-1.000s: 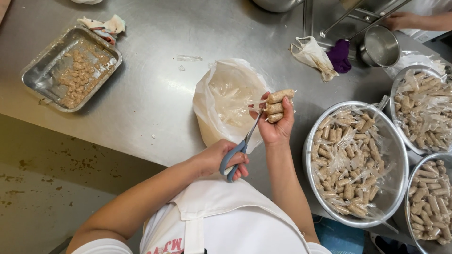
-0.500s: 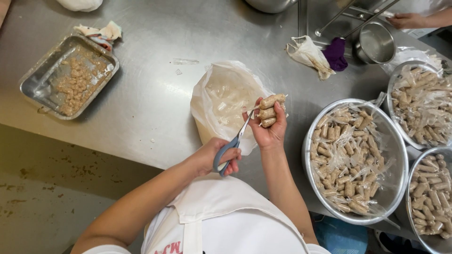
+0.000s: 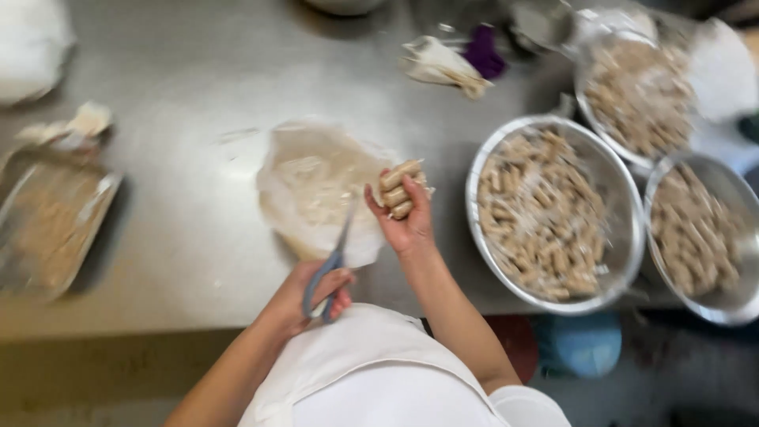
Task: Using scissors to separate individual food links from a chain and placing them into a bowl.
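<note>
At the left edge a tray (image 3: pixel 47 229) sits on the desk (image 3: pixel 190 71). Mid-frame, my left hand (image 3: pixel 316 296) is closed on scissors (image 3: pixel 332 261) pointing up over the bag (image 3: pixel 316 190), toward my right hand (image 3: pixel 407 213), which grips a bundle of rolls (image 3: pixel 398 188). The blades could nick my fingers; right of centre stands the full bowl (image 3: pixel 624 198).

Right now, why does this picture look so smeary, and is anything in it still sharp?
Head view: motion blur smears the whole frame. The right hand with its pale rolls and the left hand on the blue-handled scissors stay readable. The round metal bowls and tray are soft, and the steel table gives only dull sheen.
</note>
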